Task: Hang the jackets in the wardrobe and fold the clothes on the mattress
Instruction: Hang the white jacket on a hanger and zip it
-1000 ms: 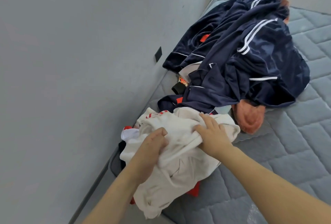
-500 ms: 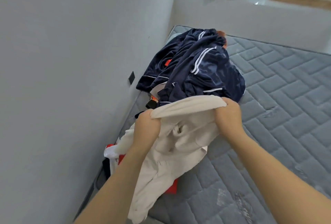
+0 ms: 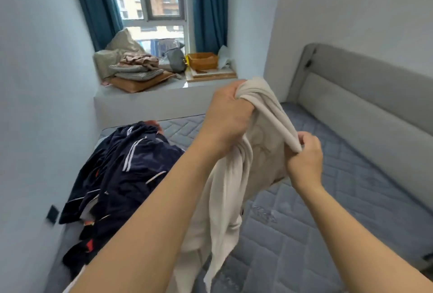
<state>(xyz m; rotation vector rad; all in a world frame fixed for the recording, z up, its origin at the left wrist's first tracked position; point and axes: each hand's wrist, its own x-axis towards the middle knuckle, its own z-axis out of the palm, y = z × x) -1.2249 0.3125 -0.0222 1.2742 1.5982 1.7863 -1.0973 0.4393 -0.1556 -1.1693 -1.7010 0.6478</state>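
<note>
- Hands: two, both bare and raised above the mattress [image 3: 328, 199].
- Left hand [image 3: 228, 114]: fingers curled tight round a bunched upper fold of one cream garment [image 3: 262, 152].
- Right hand [image 3: 304, 159]: thumb and fingertips pinch a rolled edge of the same garment, lower than the left hand and toward the headboard side.
- Cream garment: one piece, soft matte knit, lifted above the mattress; a taut band runs between the two hands, and the rest hangs in long limp folds toward the near edge of the mattress.
- Dark pile [image 3: 117, 175]: navy, slightly glossy fabric with white stripes and piping, crumpled along the mattress edge by the wall; small red patches show at its near end. The number of garments in it cannot be told.
- An orange-pink patch [image 3: 153, 124] shows at the far end of the pile; its kind cannot be told.
- Mattress: one, blue-grey, quilted in a stitched brick-like pattern.
- Headboard [image 3: 365, 95]: one, grey, padded, with rounded corners.
- Window ledge [image 3: 164, 95]: folded textiles in a stack, one grey bag, one amber box.
- Curtains [image 3: 208, 6]: two, teal, pleated.
</note>
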